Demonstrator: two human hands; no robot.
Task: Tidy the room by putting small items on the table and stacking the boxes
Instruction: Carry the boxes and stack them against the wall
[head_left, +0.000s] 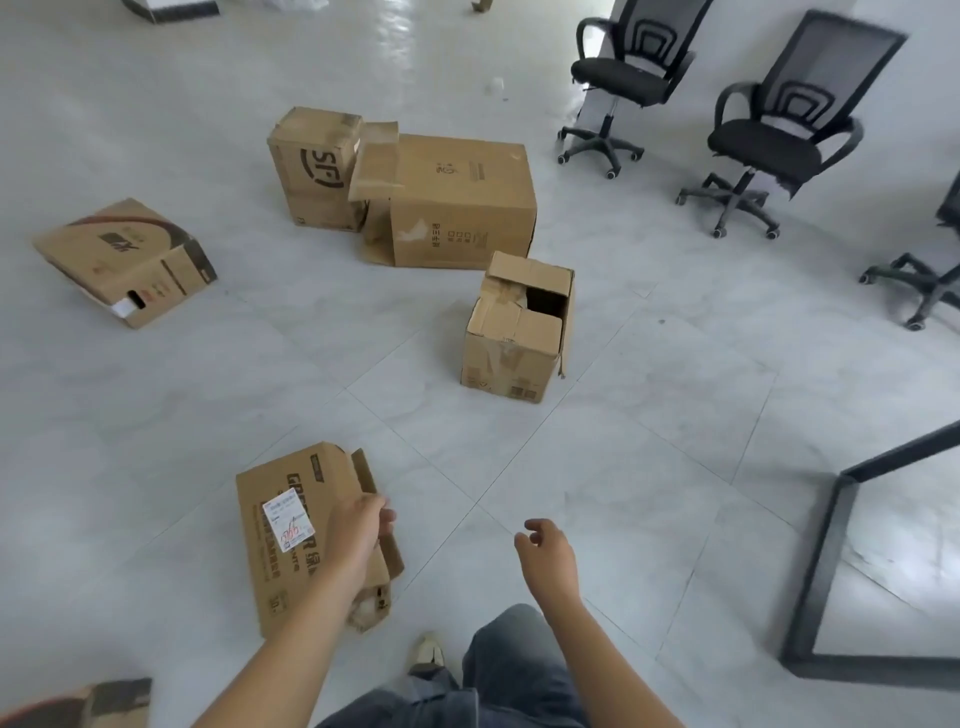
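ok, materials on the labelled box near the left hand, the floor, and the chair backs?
Labelled box: brown corrugated cardboard, matte, judging by its creased, bent flaps. Floor: glossy pale tile, probably ceramic or stone-look; grout lines and window glare show. Chair backs: black mesh in a frame, likely plastic; light shows through.

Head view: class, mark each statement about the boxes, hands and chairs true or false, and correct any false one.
1. The SF-marked box is stacked on the large box. False: it stands on the floor beside it.
2. The right hand holds nothing. True.
3. The small box has a gap in its top flaps. True.
4. The office chairs have red seats. False: the seats are black.
5. The flat box by the left hand carries a white label. True.
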